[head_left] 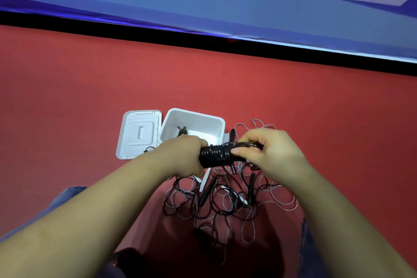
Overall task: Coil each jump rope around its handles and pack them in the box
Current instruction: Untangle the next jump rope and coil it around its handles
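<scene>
i find the coiled rope bundle (215, 155) at frame centre, long axis left to right. left hand (180, 156) clenches its left end; right hand (268, 149) pinches the loose rope end. box (220, 123) sits just behind, nearer the left hand.

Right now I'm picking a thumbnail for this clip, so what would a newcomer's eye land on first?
First, the two hands at the centre: the left hand grips a black coiled rope while the right hand pinches its loose end. Beneath them lies a tangle of ropes on the red floor. Behind stands an open white box, its lid to its left.
</scene>
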### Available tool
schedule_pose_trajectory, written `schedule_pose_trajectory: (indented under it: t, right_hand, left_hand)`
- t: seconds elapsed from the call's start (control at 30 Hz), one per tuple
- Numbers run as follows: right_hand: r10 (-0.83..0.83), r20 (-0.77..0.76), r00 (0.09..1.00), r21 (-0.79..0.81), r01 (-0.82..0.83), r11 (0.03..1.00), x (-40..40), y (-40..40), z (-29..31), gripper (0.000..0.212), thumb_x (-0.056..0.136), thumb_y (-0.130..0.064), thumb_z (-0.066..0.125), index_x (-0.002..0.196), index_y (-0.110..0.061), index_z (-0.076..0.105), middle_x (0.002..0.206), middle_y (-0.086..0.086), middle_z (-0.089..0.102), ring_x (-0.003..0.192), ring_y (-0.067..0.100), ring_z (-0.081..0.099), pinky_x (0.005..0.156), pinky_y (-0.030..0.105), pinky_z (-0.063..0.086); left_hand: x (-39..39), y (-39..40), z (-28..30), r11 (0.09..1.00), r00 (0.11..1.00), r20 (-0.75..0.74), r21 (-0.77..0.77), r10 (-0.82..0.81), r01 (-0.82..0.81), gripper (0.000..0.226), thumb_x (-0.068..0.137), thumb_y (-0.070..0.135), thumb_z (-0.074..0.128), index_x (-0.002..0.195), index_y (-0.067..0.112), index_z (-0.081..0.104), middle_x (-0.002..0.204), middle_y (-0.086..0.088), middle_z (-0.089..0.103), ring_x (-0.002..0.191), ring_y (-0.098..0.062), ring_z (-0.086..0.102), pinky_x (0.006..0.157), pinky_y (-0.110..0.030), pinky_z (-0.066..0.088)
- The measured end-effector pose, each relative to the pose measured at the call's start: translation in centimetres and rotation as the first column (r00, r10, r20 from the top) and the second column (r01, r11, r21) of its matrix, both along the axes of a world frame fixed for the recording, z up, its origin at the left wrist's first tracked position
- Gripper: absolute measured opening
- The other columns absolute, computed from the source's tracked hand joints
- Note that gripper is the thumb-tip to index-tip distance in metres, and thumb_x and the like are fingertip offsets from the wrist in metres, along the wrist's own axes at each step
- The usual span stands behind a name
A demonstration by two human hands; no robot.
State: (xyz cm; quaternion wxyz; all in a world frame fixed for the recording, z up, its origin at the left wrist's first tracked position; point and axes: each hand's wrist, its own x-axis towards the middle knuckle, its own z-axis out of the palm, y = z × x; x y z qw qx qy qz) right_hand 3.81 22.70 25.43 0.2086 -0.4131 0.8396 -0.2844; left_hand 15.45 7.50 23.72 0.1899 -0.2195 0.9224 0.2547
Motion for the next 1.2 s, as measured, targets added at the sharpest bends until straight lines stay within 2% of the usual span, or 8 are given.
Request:
schedule_pose_trajectory:
  t: [0.13, 0.2, 0.3, 0.47, 0.67, 0.87, 1.03, 1.2]
  right_hand:
    - [-0.058, 0.156, 0.986, -0.12, 0.078, 0.99, -1.4, 0.7, -0.5, 0.01, 0.073, -0.034, 0.075, 0.074, -0.024, 0.073, 0.072, -0.002, 0.066, 0.067, 0.008, 0.056, 0.069, 0.03, 0.044]
    - [-0.057, 0.255, 0.965, -0.03, 0.067, 0.997, -2.0, 1.1, -0.9, 0.037, 0.071, -0.051, 0.071, 0.074, -0.015, 0.072, 0.068, 0.018, 0.056, 0.063, 0.019, 0.045, 0.064, 0.031, 0.036]
    - [-0.072, 0.553, 0.83, 0.036, 0.062, 0.997, -1.8, 1.1, -1.0, 0.073, 0.059, -0.072, 0.064, 0.073, 0.0, 0.066, 0.068, 0.014, 0.049, 0.063, 0.022, 0.039, 0.064, 0.031, 0.032]
    - [-0.17, 0.816, 0.552, 0.009, 0.283, 0.959, -0.5, -0.3, -1.1, 0.038, 0.08, -0.048, 0.053, 0.059, -0.018, 0.045, 0.048, -0.005, 0.033, 0.039, 0.006, 0.027, 0.035, 0.015, 0.022]
    - [-0.115, 0.718, 0.686, -0.219, 0.38, 0.899, 0.9, -1.9, -2.1, 0.023, 0.099, -0.009, 0.036, 0.095, -0.02, 0.056, 0.055, -0.004, 0.036, 0.04, 0.002, 0.025, 0.04, 0.015, 0.021]
    - [-0.042, 0.697, 0.716, -0.296, 0.34, 0.893, 1.8, -1.9, -1.8, 0.037, 0.085, -0.054, 0.044, 0.078, -0.019, 0.05, 0.06, -0.007, 0.032, 0.046, 0.003, 0.025, 0.045, 0.015, 0.025]
    - [-0.159, 0.68, 0.716, -0.272, 0.447, 0.852, 2.3, -2.1, -1.5, 0.027, 0.095, -0.033, 0.047, 0.08, -0.021, 0.066, 0.043, -0.014, 0.028, 0.039, 0.001, 0.024, 0.038, 0.013, 0.023]
    - [-0.201, 0.568, 0.798, -0.387, 0.475, 0.791, 2.8, -2.3, -2.0, 0.017, 0.093, -0.018, 0.055, 0.085, -0.027, 0.067, 0.044, -0.021, 0.056, 0.043, -0.008, 0.05, 0.047, 0.003, 0.036]
  left_hand:
    - [0.4, 0.3, 1.0, 0.985, 0.983, -0.079, 0.034, -0.166, 0.169, 0.031, 0.07, 0.012, 0.067, 0.064, 0.028, 0.042, 0.058, 0.01, 0.047, 0.049, 0.001, 0.045, 0.043, -0.016, 0.029]
    - [0.7, 0.2, 1.4, 0.978, 0.967, -0.146, -0.022, -0.21, 0.209, 0.033, 0.071, 0.014, 0.066, 0.063, 0.031, 0.039, 0.057, 0.011, 0.046, 0.051, 0.004, 0.045, 0.045, -0.013, 0.028]
    - [1.2, 0.4, 1.6, 0.972, 0.935, -0.265, -0.048, -0.235, 0.231, 0.035, 0.071, 0.016, 0.066, 0.063, 0.034, 0.038, 0.057, 0.01, 0.047, 0.056, 0.003, 0.047, 0.049, -0.013, 0.031]
    - [1.5, 0.4, 1.4, 0.959, 0.922, -0.385, 0.271, 0.034, 0.078, 0.026, 0.069, 0.007, 0.071, 0.065, 0.023, 0.05, 0.052, 0.008, 0.045, 0.046, -0.004, 0.042, 0.048, -0.018, 0.033]
    - [0.4, 0.6, 1.2, 0.758, 0.873, -0.275, 0.635, 0.404, -0.151, 0.019, 0.073, -0.004, 0.07, 0.08, 0.007, 0.056, 0.05, 0.003, 0.043, 0.041, -0.01, 0.038, 0.042, -0.018, 0.03]
    - [0.1, 0.6, 1.4, 0.498, 0.872, -0.074, 0.843, 0.485, -0.205, 0.024, 0.07, 0.0, 0.068, 0.066, 0.013, 0.048, 0.044, 0.0, 0.044, 0.037, -0.01, 0.034, 0.041, -0.019, 0.02]
    - [0.0, 0.7, 1.4, 0.542, 0.865, -0.069, 0.803, 0.498, -0.248, 0.023, 0.065, 0.007, 0.071, 0.068, 0.014, 0.05, 0.048, -0.001, 0.047, 0.039, -0.012, 0.036, 0.042, -0.018, 0.025]
    - [-0.2, 1.0, 1.0, 0.814, 0.84, -0.242, 0.475, 0.487, -0.335, 0.019, 0.069, 0.012, 0.073, 0.076, 0.019, 0.057, 0.054, 0.004, 0.051, 0.042, -0.014, 0.045, 0.044, -0.017, 0.036]
